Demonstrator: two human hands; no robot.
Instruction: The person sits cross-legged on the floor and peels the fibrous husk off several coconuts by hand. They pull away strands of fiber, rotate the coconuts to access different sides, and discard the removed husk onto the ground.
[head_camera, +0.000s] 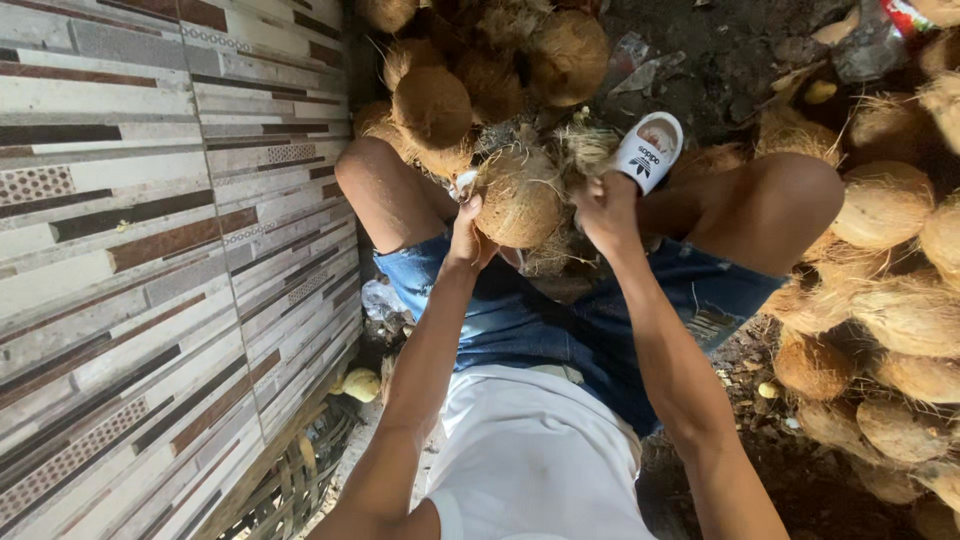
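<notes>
I sit on the ground with my knees apart and a fibrous brown coconut (520, 200) held between them. My left hand (468, 232) grips the coconut's left side. My right hand (606, 208) clutches the loose husk fibres on its right side. A bunch of pale torn husk (585, 148) sticks up just above my right hand. A white slipper (650, 150) shows on my foot beyond the coconut. I wear blue denim shorts and a white shirt.
Husked coconuts are piled ahead (432, 100) and along the right side (885, 205). A striped tiled wall (170, 250) runs down the left. A woven basket (295, 480) lies at the wall's foot. Dark dirt ground (720, 50) with scraps lies beyond.
</notes>
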